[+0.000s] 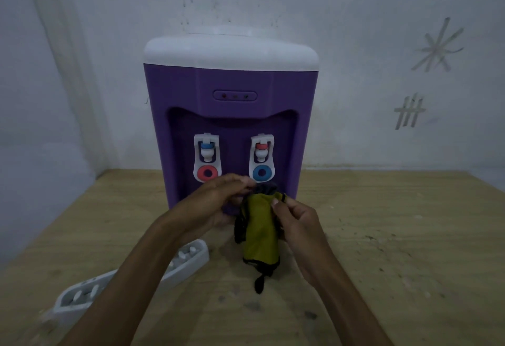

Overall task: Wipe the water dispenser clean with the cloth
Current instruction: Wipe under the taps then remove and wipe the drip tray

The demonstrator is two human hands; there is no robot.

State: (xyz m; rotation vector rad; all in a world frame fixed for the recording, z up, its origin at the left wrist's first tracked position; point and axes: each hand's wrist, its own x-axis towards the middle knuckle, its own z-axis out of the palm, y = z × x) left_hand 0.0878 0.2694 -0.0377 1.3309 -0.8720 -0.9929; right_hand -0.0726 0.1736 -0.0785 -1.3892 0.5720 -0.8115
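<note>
A person's two bare hands hold a folded yellow-green cloth with dark stitched edging [261, 232] in front of a purple plastic water dispenser with a white domed top [231, 105], which stands upright at the far middle of a pale wooden tabletop [396, 236] against a whitewashed wall [355, 4]. The left hand [218, 198] reaches in from the near left, its fingers [240, 181] curled over the cloth's dark upper end just below the dispenser's taps. The right hand [297, 222] comes in from the near right, its thumb and fingers pinching the cloth's right edge near the top. The cloth hangs lengthwise between the hands, its lower end with a dark loop trailing toward the near side, close above the tabletop; whether it touches the wood cannot be told. On the dispenser's recessed front sit two white taps: the left tap [207, 157] with a blue cap above a red ring, the right tap [261, 157] with a red cap above a blue ring. A small oval panel with three dots [235, 96] sits above the recess. A long white plastic tray with raised pegs [188, 259] lies on the tabletop at the near left, partly hidden behind the left forearm. Scratched tally marks [410, 112] show on the wall at the far right
</note>
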